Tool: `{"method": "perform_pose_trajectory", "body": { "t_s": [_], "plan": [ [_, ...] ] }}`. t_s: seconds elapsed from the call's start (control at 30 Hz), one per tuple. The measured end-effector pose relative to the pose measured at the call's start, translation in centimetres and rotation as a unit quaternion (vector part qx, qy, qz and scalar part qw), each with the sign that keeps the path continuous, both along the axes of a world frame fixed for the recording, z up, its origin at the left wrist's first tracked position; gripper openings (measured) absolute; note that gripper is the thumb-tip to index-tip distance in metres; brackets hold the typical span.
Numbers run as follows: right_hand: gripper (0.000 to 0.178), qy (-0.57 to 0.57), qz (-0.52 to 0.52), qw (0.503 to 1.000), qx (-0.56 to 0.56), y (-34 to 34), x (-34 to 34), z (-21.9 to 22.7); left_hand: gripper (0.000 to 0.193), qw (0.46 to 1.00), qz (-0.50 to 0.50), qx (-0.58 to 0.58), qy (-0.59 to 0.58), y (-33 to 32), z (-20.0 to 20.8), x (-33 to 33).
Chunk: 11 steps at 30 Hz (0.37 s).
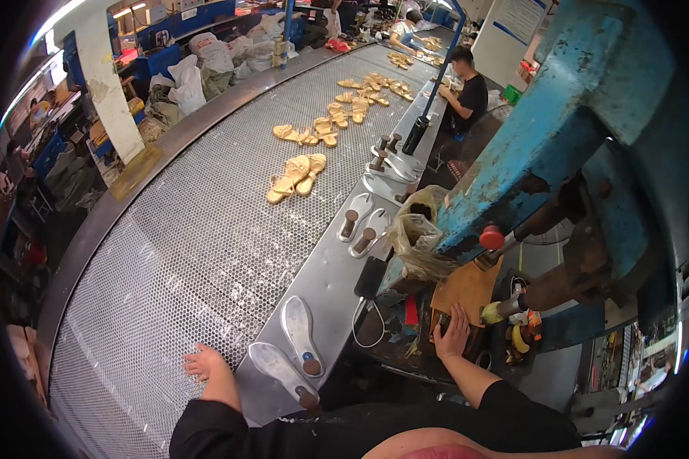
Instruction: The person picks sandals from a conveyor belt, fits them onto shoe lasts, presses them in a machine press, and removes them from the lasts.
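My left hand [205, 366] reaches over the perforated metal conveyor [161, 291], its fingers spread and nothing in them. Beside it, on the smooth metal ledge, lie two silver sole-shaped plates, a near one [279, 369] and one farther along [297, 325], each with a brown knob at its heel end. My right hand [453, 333] rests with fingers stretched forward at the near edge of a brown board [467, 289] under the blue press. A dark thing shows beside its thumb; what it is, I cannot make out.
Several gold sandals [291, 180] lie along the conveyor. More knobbed silver plates [364, 222] sit on the ledge near a black phone-like box [370, 277] with a cable. The worn blue press [528, 145] overhangs the right side. A person in black [471, 96] sits farther up.
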State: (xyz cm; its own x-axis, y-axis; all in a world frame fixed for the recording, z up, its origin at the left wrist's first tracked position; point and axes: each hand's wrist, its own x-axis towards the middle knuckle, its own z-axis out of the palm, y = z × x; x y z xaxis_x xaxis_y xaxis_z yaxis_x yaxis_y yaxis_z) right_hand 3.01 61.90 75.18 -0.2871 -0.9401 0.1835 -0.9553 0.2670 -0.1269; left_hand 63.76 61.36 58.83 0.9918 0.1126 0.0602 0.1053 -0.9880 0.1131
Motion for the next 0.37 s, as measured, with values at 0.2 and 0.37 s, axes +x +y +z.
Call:
{"method": "perform_pose_trajectory", "body": {
  "t_s": [0.2,0.37],
  "plan": [
    [0.067,-0.007,-0.002,1.000,-0.004,0.0,0.4,0.7,0.070,0.990,-0.029,0.082,-0.107,-1.7,-1.3,-1.0],
    [0.066,-0.008,-0.010,1.000,0.001,0.1,0.6,0.6,0.071,0.981,-0.046,0.095,-0.163,-1.5,-1.4,-1.2]
  ]
}}
